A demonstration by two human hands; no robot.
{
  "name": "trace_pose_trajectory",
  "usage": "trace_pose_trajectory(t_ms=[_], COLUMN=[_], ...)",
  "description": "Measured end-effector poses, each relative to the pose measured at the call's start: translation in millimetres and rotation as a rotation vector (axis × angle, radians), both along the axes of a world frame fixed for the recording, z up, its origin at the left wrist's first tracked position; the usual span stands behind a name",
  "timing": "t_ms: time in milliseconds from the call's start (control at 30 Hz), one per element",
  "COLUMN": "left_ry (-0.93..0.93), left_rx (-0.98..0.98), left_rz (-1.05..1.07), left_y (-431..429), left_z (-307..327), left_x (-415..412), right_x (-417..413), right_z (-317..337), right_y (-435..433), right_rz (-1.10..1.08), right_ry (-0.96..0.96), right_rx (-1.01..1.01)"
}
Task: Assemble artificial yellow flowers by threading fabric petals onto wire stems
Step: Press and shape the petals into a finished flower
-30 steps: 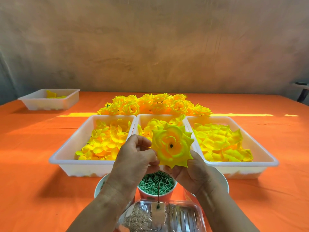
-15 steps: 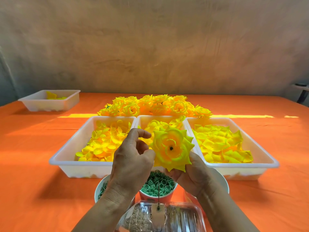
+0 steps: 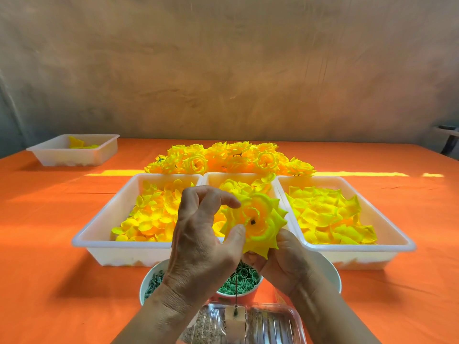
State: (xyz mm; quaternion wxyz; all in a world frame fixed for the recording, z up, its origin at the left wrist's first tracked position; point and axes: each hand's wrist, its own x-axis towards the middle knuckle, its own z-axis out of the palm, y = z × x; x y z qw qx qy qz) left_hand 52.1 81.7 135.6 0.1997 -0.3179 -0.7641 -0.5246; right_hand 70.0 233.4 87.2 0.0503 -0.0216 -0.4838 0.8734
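Yellow flower [image 3: 258, 219], held up in front of the middle white tray [image 3: 213, 177], shows layered fabric petals, orange near a small dark centre and bright yellow at the pointed outer tips. The left hand [image 3: 201, 244] curls at its left edge, thumb and bent forefinger pinching the petals, while the right hand [image 3: 285, 264] grips it from below and behind, fingers mostly hidden by the bloom. Any stem under the flower is covered by the hands, and the cup of green rings [image 3: 246, 279] beneath is partly blocked.
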Motion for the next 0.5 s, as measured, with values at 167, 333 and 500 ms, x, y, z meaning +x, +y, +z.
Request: trace_pose_trajectory(t_ms=[167, 333, 500], left_ry=[0.041, 0.04, -0.002], left_rx=[-0.168, -0.159, -0.024], left_rz=[-0.034, 0.03, 0.013], left_y=[1.5, 3.8, -0.7], left_z=[-3.4, -7.2, -0.2], left_x=[-2.8, -5.8, -8.6], right_x=[-1.1, -1.6, -0.5], right_z=[0.4, -6.9, -7.0], right_y=[-3.8, -3.1, -2.5], right_rz=[0.009, -0.002, 0.01], right_ry=[0.031, 0.042, 0.021], right_rx=[0.08, 0.083, 0.098])
